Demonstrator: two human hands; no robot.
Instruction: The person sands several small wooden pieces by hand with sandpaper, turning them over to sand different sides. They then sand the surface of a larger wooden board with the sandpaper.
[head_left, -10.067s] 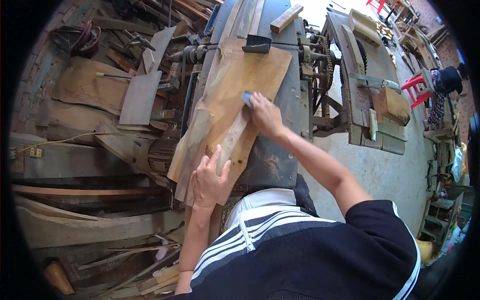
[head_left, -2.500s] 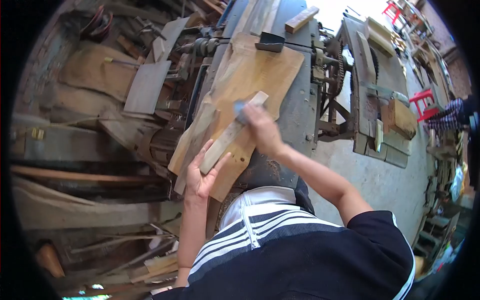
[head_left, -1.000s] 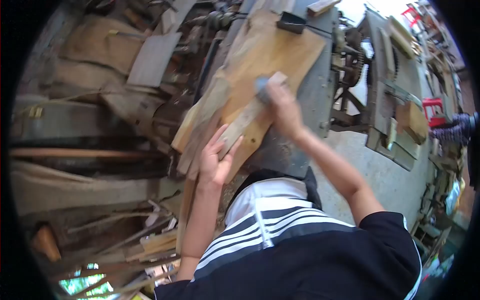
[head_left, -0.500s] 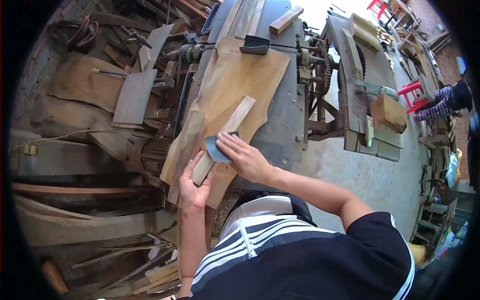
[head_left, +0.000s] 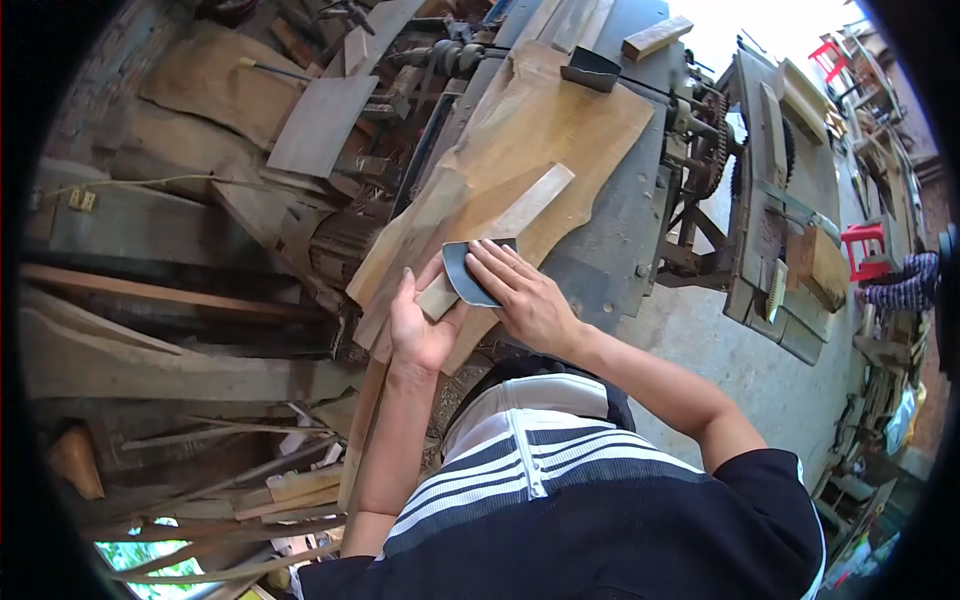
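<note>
Down swept the right hand, fingers flat, pressing sandpaper along the wooden strip over the board towards the end the left hand clasped, apparently completing one smoothing stroke!

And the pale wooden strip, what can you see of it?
The pale wooden strip looks straight, narrow and square-ended, its far end pointing up and right in the view. It runs diagonally over the broad board; full contact can't be judged. The left hand cups its near end. A dark, curved sheet under the right hand hides part of its length.
</note>
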